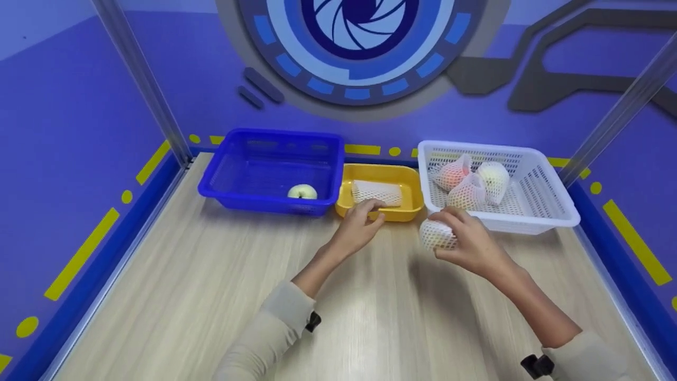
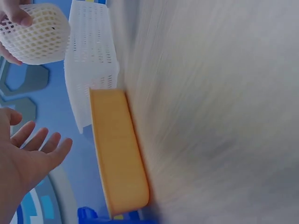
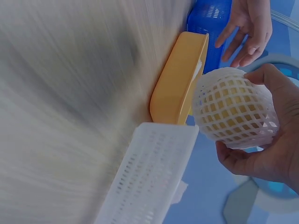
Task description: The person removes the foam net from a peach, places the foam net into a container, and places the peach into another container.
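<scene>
My right hand point(image 1: 473, 246) grips a round, pale yellow fruit in a white foam net point(image 1: 437, 235), held in the air in front of the white basket point(image 1: 529, 226). In the right wrist view, thumb and fingers are curled round the netted fruit point(image 3: 233, 112). My left hand point(image 1: 359, 228), palm facing the fruit and fingers loosely spread, holds nothing. It hovers by the front rim of the yellow tray point(image 1: 404, 216). An empty white foam net point(image 1: 376, 193) lies in that tray. One bare pale fruit point(image 1: 302, 191) sits in the blue basket point(image 1: 254, 202).
Inside the white basket are three netted fruits: a reddish one point(image 1: 453, 173), a pale one point(image 1: 495, 180) and a yellowish-pink one point(image 1: 466, 197). Both baskets and the tray stand side by side at the back of the wooden table point(image 1: 370, 317). Blue panels point(image 1: 69, 159) enclose the sides and back.
</scene>
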{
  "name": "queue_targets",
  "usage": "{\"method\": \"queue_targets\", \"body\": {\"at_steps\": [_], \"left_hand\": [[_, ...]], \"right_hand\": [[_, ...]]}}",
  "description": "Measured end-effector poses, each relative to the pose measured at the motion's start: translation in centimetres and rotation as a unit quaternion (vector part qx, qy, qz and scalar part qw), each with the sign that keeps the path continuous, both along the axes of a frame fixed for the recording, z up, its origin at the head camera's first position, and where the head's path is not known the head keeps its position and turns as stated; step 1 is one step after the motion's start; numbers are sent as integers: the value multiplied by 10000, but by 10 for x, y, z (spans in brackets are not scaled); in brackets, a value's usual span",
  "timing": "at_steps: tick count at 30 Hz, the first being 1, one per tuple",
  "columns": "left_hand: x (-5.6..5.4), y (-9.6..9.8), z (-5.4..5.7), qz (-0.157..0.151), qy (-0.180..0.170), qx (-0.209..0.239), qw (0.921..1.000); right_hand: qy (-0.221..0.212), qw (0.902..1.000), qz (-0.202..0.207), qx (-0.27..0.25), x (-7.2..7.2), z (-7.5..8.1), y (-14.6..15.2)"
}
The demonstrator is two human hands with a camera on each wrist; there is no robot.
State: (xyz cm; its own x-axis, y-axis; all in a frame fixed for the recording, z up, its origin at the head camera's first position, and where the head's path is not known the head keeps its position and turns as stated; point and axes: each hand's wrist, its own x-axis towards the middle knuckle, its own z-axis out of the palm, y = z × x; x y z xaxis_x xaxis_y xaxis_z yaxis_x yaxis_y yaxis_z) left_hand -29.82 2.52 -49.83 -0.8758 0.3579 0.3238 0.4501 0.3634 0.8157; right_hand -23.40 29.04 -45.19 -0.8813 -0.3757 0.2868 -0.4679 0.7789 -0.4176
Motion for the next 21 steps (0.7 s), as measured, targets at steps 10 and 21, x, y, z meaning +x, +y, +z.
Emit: {"method": "queue_targets", "body": {"at_steps": [10, 21], "left_hand": [[18, -40, 2, 18, 1052, -975, 9897], [40, -83, -12, 365, 1316, -2055, 9691]], "right_hand": [[143, 9996, 250, -74, 0, -16, -26], [-664, 9975, 174, -151, -6, -36, -66]]}}
